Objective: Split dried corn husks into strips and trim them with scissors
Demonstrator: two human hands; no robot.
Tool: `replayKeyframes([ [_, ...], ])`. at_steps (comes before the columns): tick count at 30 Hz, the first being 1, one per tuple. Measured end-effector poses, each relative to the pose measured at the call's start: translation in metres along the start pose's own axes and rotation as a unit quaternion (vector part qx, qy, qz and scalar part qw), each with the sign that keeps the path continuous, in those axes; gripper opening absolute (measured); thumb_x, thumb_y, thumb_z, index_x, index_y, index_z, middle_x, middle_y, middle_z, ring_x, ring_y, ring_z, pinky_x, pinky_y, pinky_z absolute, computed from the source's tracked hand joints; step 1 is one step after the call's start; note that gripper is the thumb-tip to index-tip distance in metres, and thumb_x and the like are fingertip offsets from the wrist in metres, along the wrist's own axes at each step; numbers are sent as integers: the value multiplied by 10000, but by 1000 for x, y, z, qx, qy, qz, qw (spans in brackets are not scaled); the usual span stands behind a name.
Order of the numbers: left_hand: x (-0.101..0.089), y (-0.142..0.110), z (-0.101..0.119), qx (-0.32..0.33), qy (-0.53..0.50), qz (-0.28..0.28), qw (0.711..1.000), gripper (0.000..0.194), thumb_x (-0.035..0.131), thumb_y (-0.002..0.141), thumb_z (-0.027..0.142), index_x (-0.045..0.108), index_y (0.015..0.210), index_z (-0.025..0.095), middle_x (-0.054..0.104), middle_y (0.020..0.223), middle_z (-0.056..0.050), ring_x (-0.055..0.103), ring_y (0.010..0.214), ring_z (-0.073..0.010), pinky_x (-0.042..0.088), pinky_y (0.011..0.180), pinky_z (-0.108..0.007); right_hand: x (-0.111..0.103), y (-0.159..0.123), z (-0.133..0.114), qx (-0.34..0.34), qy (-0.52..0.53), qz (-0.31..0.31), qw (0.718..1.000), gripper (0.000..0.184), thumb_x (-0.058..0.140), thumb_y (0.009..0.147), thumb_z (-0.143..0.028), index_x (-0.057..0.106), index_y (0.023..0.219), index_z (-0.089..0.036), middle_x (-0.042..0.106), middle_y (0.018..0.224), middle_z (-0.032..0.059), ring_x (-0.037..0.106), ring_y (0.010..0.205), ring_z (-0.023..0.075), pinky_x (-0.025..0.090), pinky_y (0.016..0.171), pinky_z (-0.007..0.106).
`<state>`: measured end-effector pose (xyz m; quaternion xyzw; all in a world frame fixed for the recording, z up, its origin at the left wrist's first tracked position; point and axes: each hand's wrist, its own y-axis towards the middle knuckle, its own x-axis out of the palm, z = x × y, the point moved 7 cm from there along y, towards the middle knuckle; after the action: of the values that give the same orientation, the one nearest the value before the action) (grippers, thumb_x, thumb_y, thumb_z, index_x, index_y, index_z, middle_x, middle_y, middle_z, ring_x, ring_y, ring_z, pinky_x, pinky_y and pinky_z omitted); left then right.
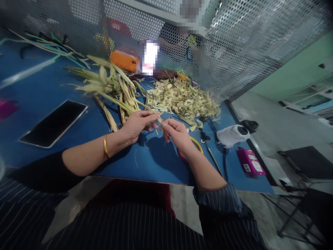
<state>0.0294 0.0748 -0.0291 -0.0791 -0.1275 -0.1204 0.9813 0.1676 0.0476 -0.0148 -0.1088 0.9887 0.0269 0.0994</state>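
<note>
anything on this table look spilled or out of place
Mainly the loose heap of shredded plant scraps spread untidily toward the back of the blue table. The white thread spool also lies on its side near the right edge. Nothing looks clearly damaged.

Thin pale-yellow husk strip (159, 118), slanting, pinched between both hands (137, 125) (177, 133).

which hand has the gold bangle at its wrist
The left hand: the gold bangle circles that wrist, while the right hand has a bare wrist below its rolled sleeve.
</note>
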Motion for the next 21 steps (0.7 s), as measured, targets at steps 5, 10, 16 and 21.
replayKeyframes([
  [5, 1, -1, -3, -35, -52, 7, 998, 249, 740, 781, 309, 726, 990, 174, 740, 931, -56, 653, 585, -71, 437, 447, -136, -1, -4, -7, -55, -130, 61, 988, 301, 553, 900, -429, 564, 708, -198, 464, 463, -73, 412, 417, 78, 331, 488, 237],
  [10, 5, -5, 3, -84, -79, -19, 993, 170, 688, 837, 227, 704, 992, 160, 742, 889, -48, 625, 527, -53, 432, 415, -124, -10, -6, -18, -105, -157, 83, 979, 308, 526, 920, -408, 604, 705, -202, 560, 584, -24, 512, 580, 119, 417, 628, 262],
  [16, 14, -9, -3, -129, -116, -76, 982, 113, 661, 853, 170, 698, 957, 145, 711, 778, -29, 596, 485, -48, 438, 391, -118, -24, -1, -23, -153, -151, 107, 971, 154, 644, 840, -339, 687, 939, -230, 694, 1008, 39, 607, 960, 189, 441, 923, 337],
  [21, 19, -12, -6, -156, -116, -133, 972, 194, 681, 842, 238, 710, 1014, 152, 709, 768, -44, 611, 505, -69, 468, 417, -133, -10, 3, -12, -145, -140, 22, 979, 157, 617, 858, -325, 707, 775, -227, 690, 769, 2, 617, 773, 164, 458, 795, 300],
])
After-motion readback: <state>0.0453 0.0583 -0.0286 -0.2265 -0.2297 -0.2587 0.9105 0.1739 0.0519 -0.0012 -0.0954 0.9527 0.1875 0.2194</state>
